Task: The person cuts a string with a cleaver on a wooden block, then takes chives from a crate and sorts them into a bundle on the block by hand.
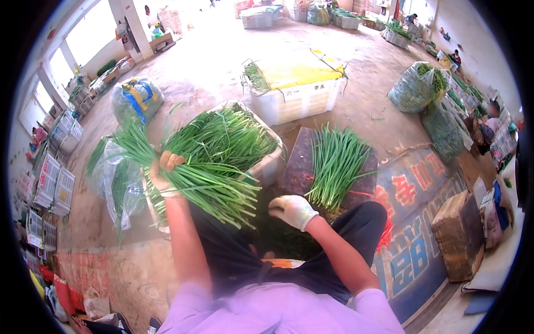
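My left hand (164,173), partly gloved, is wrapped round a thick bunch of green chives (214,189). Their pale cut ends point right, above my lap. Behind the bunch, more loose chives (228,133) fill a white plastic crate (271,158). In a white glove, my right hand (293,211) hovers over my right thigh, apart from the bunch. Its fingers are curled in; anything between them is too small to make out. To the right, a sorted pile of chives (338,164) lies on a dark board (297,161), above red string (385,222).
A white crate with a yellow cover (300,100) stands ahead. Clear plastic bags (125,183) sit at the left, and stuffed bags (417,89) at the right. A worn wooden block (460,236) rests by my right side. Other people sit along the right wall.
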Demonstrator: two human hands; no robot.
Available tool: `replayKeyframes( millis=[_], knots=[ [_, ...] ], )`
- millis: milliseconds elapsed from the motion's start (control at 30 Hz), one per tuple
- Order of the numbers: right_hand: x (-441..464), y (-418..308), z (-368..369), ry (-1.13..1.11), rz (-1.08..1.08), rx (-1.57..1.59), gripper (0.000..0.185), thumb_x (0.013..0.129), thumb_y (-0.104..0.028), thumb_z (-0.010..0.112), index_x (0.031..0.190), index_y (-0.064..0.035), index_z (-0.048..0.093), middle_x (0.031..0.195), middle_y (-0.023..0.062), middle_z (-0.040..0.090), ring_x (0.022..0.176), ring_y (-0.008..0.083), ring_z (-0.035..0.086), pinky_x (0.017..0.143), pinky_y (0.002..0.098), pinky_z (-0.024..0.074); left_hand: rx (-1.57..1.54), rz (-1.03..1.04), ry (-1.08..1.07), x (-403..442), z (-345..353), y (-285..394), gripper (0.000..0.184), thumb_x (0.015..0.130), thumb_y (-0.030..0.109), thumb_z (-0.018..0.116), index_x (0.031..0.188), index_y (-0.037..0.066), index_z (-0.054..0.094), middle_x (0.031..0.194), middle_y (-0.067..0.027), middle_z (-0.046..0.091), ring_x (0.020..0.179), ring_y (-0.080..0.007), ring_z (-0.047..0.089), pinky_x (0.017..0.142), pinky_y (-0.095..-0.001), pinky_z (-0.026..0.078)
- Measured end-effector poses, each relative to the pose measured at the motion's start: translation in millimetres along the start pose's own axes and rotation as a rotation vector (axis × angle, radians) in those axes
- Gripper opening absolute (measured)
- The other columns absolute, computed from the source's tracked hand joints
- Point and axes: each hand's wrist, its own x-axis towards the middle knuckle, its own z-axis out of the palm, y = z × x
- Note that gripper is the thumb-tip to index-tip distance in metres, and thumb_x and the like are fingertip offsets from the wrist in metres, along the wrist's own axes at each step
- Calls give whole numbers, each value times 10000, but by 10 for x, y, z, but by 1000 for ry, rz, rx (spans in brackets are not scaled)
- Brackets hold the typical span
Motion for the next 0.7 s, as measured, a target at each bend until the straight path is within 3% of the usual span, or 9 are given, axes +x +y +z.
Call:
replayKeyframes(
  millis=[67,100,200,233,300,367,467,567,700],
  knots=[
    [102,-292,-121,147,-40,65,157,884,-201,657,1016,-127,699,933,99,679,854,322,669,750,415,536,-54,-62,-12,-10,139,-90,156,956,253,599,946,103,556,675,43,319,624,-112,372,762,-317,427],
    [172,-410,-171,302,-81,123,158,882,-215,665,1006,-122,698,920,96,677,841,316,669,740,411,536,-51,-67,-18,10,121,-90,156,956,253,599,946,103,556,675,43,319,624,-112,372,762,-317,427],
    [273,-445,-193,343,-70,118,150,884,-221,667,980,-110,695,897,97,675,837,315,665,724,405,535,-75,-64,127,-4,129,-150,287,958,242,603,749,174,417,671,51,332,645,-118,388,745,-319,436],
    [295,-411,-190,360,-52,152,149,879,-217,674,978,-107,695,898,100,678,837,323,661,724,404,534,-24,-24,20,9,16,-71,271,930,301,653,784,160,475,718,35,465,732,-116,474,823,-354,442],
    [283,-243,-79,570,-14,444,183,896,-190,679,1013,-50,677,887,120,693,726,251,668,661,345,527,-182,-186,-28,-42,-116,5,203,944,306,632,824,180,528,749,58,506,760,-109,505,802,-373,465],
    [224,-316,-234,387,402,827,328,913,-192,676,1171,1,613,926,128,682,686,189,660,617,301,528,-199,-209,-65,-95,-111,0,173,951,314,618,844,201,544,779,79,528,799,-101,532,785,-388,483],
    [230,-445,-204,183,455,1238,573,903,-174,691,1378,32,443,1066,153,634,703,185,669,631,296,570,-241,-242,-125,-110,-82,-88,183,948,330,615,836,205,542,800,77,549,828,-103,542,819,-405,481],
    [259,-421,-49,282,521,1456,313,902,-110,684,1167,29,594,935,118,671,714,195,688,641,304,577,-222,-222,-83,-104,-91,-127,175,950,322,613,840,204,545,800,81,549,835,-103,542,836,-415,477],
    [54,-102,6,291,548,1323,168,857,-75,719,999,2,674,871,128,713,721,191,701,632,320,572,-179,-171,-99,-108,-73,-91,146,947,296,618,870,181,573,789,86,542,837,-101,536,853,-412,474]
  ],
)
